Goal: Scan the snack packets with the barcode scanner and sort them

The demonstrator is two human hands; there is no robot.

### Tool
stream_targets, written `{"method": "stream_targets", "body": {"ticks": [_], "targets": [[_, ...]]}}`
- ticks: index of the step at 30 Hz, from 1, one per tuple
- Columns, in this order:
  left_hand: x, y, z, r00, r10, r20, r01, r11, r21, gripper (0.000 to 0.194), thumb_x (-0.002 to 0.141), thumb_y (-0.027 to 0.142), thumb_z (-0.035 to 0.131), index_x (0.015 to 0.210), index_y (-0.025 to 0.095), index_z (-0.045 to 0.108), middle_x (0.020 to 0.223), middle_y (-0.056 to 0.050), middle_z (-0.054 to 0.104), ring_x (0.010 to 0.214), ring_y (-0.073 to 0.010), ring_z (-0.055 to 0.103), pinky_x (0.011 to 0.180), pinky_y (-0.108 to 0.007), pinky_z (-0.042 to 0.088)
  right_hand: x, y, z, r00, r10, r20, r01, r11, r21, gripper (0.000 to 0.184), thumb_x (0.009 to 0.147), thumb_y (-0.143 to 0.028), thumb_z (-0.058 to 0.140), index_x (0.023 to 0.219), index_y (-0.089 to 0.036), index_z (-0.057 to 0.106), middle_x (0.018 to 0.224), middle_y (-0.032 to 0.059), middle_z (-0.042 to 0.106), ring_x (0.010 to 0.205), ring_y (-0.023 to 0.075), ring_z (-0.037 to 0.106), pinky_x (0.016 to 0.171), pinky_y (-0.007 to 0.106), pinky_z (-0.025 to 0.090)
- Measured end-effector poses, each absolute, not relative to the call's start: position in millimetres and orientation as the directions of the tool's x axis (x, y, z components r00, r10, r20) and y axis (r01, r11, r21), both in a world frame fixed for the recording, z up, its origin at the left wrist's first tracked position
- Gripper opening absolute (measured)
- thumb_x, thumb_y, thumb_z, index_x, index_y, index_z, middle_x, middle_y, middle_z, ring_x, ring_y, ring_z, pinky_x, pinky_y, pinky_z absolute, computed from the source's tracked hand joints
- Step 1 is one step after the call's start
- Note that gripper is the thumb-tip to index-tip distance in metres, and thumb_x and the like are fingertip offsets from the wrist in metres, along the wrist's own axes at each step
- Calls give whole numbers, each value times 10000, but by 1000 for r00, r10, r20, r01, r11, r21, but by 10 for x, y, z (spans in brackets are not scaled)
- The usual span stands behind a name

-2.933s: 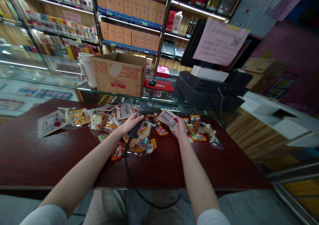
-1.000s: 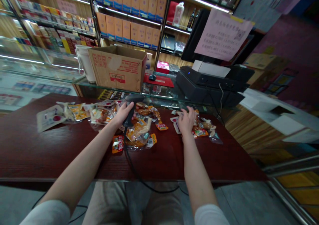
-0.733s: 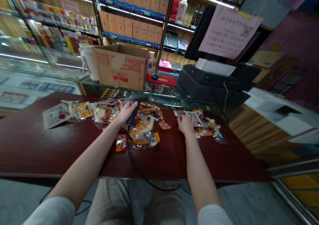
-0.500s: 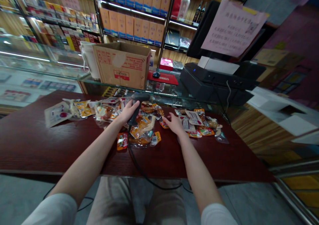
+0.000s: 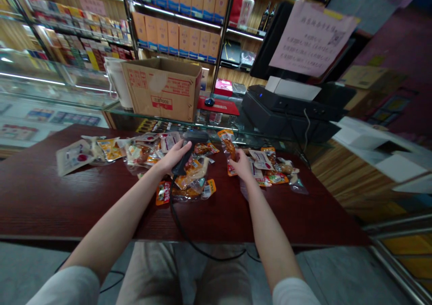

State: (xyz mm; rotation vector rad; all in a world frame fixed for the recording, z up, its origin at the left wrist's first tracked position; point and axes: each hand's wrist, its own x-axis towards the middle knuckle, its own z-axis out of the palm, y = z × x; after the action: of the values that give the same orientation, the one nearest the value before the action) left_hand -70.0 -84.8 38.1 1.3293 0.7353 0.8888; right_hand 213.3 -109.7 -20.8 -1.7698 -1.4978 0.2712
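Note:
My left hand is closed round the handle of a black corded barcode scanner, its head pointing right above the pile. In my right hand, the fingers pinch an orange snack packet with a clear window and brown food inside. Under the scanner lies a heap of vacuum-sealed snack packets. Beyond my right hand, a second group of packets lies on the table, partly hidden by that hand. More packets spread out at the left.
The dark red table bears the packets. Behind it, a cardboard box and a white jug stand on a glass counter. A black printer-like machine and a screen with a pink notice are at the right. The scanner cable hangs over the front edge.
My right hand has closed on the orange snack packet and lifted its far end up from the table. The scanner in my left hand has shifted slightly right and down.

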Motion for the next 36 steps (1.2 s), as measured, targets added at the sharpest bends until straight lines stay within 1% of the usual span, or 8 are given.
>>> {"method": "stream_targets", "body": {"ticks": [6,13,20,23,26,30,33,36], "targets": [[-692,-834,342,522,850,66,-200,46,979,724,712,753,639,1069,140,496,517,58,556,400,-94,497,388,-218,377,2013,-1185,-90,265,914,307,817,-43,-575,165,787,-284,605,935,-241,546,878,18,684,805,209,638,697,290,426],[-658,-845,332,547,834,68,-240,78,968,662,738,694,665,1072,147,500,517,73,521,408,-93,488,382,-214,368,1980,-1203,-50,259,929,265,860,-97,-501,145,819,-293,597,945,-237,550,884,54,692,807,237,645,654,292,402],[-661,-851,332,538,837,101,-269,57,961,656,732,693,674,1065,155,499,531,66,531,431,-100,506,402,-219,380,1987,-1213,-49,246,933,264,839,-68,-541,234,820,-258,604,1047,-241,549,974,57,702,888,247,658,738,314,440],[-712,-776,309,471,878,85,-243,37,969,629,750,694,655,1053,161,511,550,47,562,435,-107,525,396,-219,378,2077,-1215,-50,323,899,295,844,-133,-519,404,815,-216,602,1208,-235,509,1019,86,697,905,269,656,789,354,447],[-823,-670,311,392,915,95,-214,-10,977,602,771,691,635,1033,162,522,566,33,583,416,-103,521,387,-215,372,2239,-1244,-46,426,830,358,868,-264,-421,524,811,-181,602,1319,-184,473,1069,162,673,978,317,636,877,427,424],[-1035,-584,379,308,946,104,-162,-56,985,564,811,673,605,1028,157,529,550,26,585,398,-107,518,384,-213,364,2395,-1306,-42,501,651,571,866,-375,-332,552,808,-167,574,1353,-154,492,1328,253,524,1181,376,514,974,532,344],[-1154,-557,403,248,963,105,-124,-76,989,524,833,665,582,987,167,528,539,25,584,395,-110,520,392,-212,369,2286,-1255,-39,397,655,643,918,-283,-278,442,837,-165,511,1275,-181,571,1358,199,519,1267,355,443,1053,566,269],[-1192,-523,370,242,965,97,-102,-74,992,519,837,679,559,934,170,527,527,22,577,390,-106,506,394,-211,378,1984,-1019,-53,270,827,492,942,-121,-313,307,907,-305,489,1131,-172,653,1236,192,613,1215,330,516,1054,531,322]]}}
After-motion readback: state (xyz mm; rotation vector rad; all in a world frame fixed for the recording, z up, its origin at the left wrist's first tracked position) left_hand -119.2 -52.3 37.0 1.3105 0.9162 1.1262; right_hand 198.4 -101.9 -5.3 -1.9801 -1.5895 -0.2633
